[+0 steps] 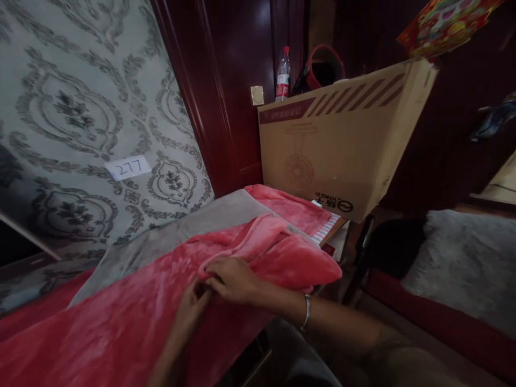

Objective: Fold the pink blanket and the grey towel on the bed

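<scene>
A plush red-pink blanket (133,306) lies spread over a long surface, with a raised fold at its far right part. My right hand (234,279), wearing a silver bracelet (306,312) at the wrist, grips the edge of that fold with curled fingers. Close beside it, almost touching, my left hand (193,301) pinches the same blanket edge from the near side. Its fingertips are partly hidden by the fabric and the other hand. Under the blanket shows a grey cloth (201,217), and past it another stretch of pink plush (282,204).
A large cardboard box (326,145) leans at the back, with a plastic bottle (283,75) behind its top edge. Patterned wallpaper bearing a paper marked 277 (129,167) rises at the left. A chair with a grey furry cover (463,263) stands at the right.
</scene>
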Motion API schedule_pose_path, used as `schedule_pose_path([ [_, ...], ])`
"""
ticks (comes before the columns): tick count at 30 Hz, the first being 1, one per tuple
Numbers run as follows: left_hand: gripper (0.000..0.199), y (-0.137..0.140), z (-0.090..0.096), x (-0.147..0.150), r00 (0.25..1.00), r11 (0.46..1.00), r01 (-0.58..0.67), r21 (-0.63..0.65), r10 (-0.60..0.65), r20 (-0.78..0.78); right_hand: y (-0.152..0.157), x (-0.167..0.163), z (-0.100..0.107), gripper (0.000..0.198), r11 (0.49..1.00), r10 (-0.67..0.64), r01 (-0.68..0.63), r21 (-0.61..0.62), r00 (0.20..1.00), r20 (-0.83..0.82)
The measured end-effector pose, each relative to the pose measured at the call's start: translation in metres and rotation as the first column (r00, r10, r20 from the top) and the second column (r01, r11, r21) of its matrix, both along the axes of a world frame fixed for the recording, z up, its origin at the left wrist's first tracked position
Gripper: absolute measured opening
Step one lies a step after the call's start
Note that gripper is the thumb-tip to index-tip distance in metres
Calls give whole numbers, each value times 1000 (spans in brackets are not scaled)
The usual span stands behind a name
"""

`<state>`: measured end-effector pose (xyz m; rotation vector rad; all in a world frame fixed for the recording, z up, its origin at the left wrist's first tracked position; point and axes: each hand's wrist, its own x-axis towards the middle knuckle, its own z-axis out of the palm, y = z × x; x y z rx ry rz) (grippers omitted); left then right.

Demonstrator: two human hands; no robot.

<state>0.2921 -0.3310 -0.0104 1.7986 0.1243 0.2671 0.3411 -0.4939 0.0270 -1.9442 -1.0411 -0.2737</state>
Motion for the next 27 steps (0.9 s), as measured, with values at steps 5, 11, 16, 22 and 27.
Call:
schedule_pose_path([
  [5, 38, 7, -20, -14, 999, 995, -46, -92, 46, -3, -14, -3, -26, 23, 982, 107, -98, -163, 993, 50],
  [11, 35, -5, -3, -7, 974, 983, -177, 42, 169, 152, -23, -5, -42, 23, 949, 78, -46, -313, 993, 89],
  [16, 37, -12, -2, 4, 989, 963, -90, 255, 57, 134, -39, 1, -52, 24, 914, 145, -68, -400, 975, 165],
  [22, 40, -18, -22, 12, 999, 928, -27, 373, 12, 43, -92, 38, -52, 25, 900, -25, 110, -421, 979, 203],
  [27, 31, -13, -17, 13, 992, 919, -104, 380, 66, 111, -145, 58, -46, 33, 848, -226, 292, -442, 954, 196],
])
